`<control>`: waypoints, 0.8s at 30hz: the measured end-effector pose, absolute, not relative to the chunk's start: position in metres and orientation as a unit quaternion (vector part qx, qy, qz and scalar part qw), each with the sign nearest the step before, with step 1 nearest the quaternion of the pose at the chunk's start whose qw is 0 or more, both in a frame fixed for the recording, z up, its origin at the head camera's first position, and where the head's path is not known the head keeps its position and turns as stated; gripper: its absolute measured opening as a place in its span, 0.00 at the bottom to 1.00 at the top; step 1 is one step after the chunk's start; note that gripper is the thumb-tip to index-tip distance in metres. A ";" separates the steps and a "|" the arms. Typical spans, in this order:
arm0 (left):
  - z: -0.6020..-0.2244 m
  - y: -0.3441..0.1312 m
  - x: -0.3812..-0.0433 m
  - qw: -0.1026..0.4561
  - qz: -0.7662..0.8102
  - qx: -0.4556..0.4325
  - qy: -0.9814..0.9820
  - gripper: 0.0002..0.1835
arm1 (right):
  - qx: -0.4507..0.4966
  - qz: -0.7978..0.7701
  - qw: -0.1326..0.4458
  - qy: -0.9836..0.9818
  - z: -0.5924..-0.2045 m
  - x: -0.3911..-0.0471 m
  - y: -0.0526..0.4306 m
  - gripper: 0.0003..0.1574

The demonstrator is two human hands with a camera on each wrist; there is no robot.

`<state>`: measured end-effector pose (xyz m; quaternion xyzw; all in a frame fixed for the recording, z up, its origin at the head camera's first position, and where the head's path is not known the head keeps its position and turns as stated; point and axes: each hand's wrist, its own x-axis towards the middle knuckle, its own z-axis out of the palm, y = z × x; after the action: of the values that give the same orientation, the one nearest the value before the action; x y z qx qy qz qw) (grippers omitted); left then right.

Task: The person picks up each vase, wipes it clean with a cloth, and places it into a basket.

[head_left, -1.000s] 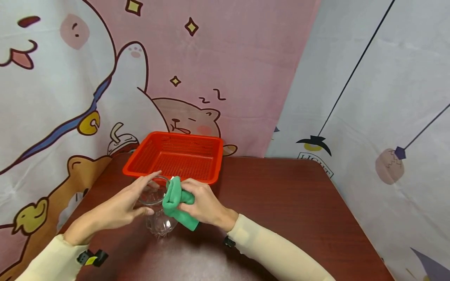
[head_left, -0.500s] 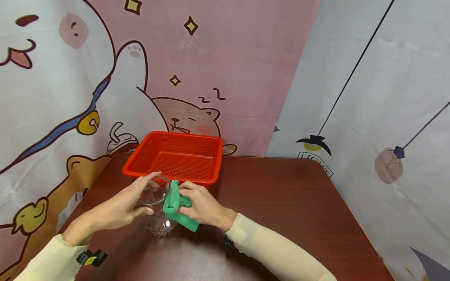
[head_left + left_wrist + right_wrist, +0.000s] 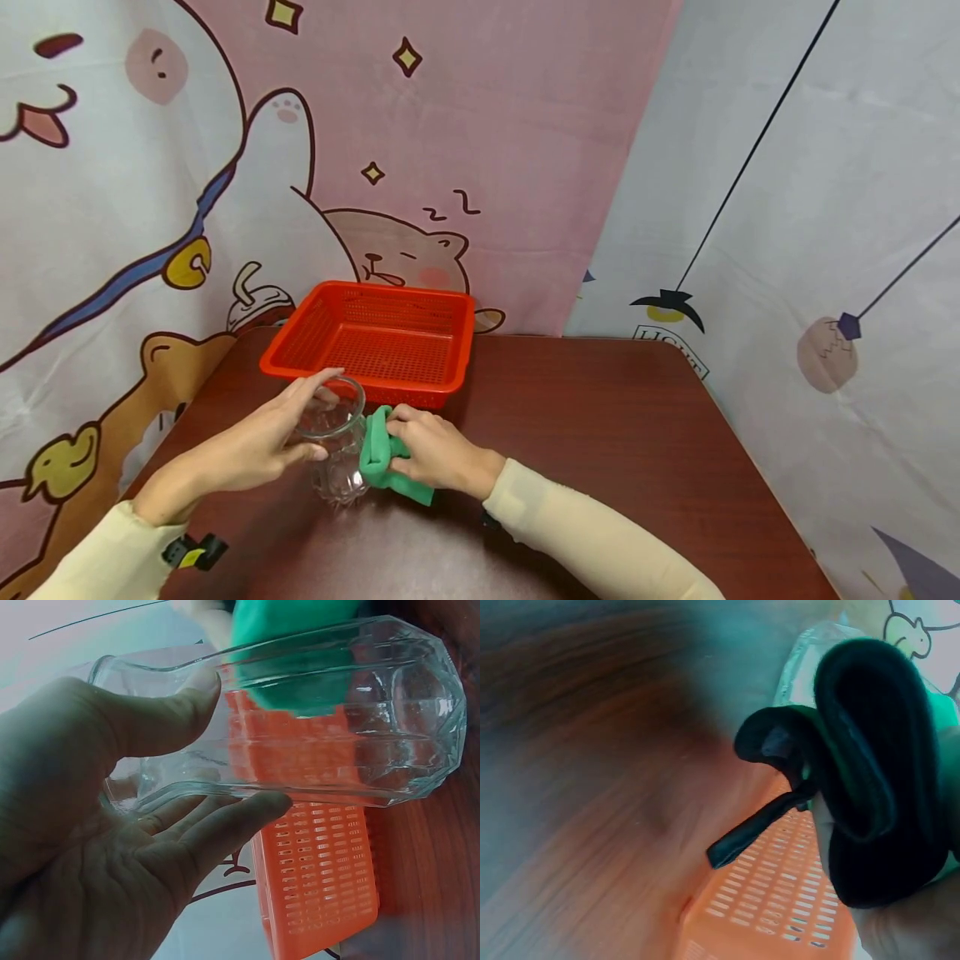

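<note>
A clear glass vase [image 3: 339, 471] with a faceted lower body stands upright near the table's left front. My left hand [image 3: 251, 442] holds it around the neck, thumb on the near side and fingers behind, as the left wrist view shows on the glass vase [image 3: 409, 712]. My right hand [image 3: 442, 454] grips a folded green cloth [image 3: 377, 450], which is against or just beside the vase's right side; actual contact cannot be made out. In the right wrist view the folded cloth [image 3: 885, 870] looks dark and hides most of the fingers.
Behind the vase, a red perforated plastic basket [image 3: 367, 383] sits on the dark brown tabletop [image 3: 600, 450], close to the back edge. Cartoon-printed fabric [image 3: 510, 167] hangs behind and along both sides of the table.
My right hand has brought the cloth down and slightly to the right, from the vase's rim to lower along its side. The left hand and the vase stay in place.
</note>
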<state>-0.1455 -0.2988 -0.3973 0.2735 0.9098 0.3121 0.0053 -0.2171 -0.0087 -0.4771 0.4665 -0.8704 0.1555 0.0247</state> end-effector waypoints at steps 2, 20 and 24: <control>-0.397 -0.298 -0.145 0.007 0.313 0.273 0.910 0.59 | 0.469 0.129 0.021 -0.873 -0.481 -0.217 -0.008 0.23; -0.394 -0.297 -0.144 0.013 0.305 0.265 0.915 0.62 | 0.466 0.094 0.026 -0.880 -0.496 -0.217 -0.010 0.20; -0.394 -0.296 -0.144 0.018 0.303 0.259 0.917 0.62 | 0.465 0.105 0.029 -0.879 -0.496 -0.217 -0.009 0.19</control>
<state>-0.1442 -0.2962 -0.3935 0.2593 0.9170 0.3025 0.0179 -0.2167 -0.0089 -0.4955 0.4650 -0.8786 0.1049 0.0288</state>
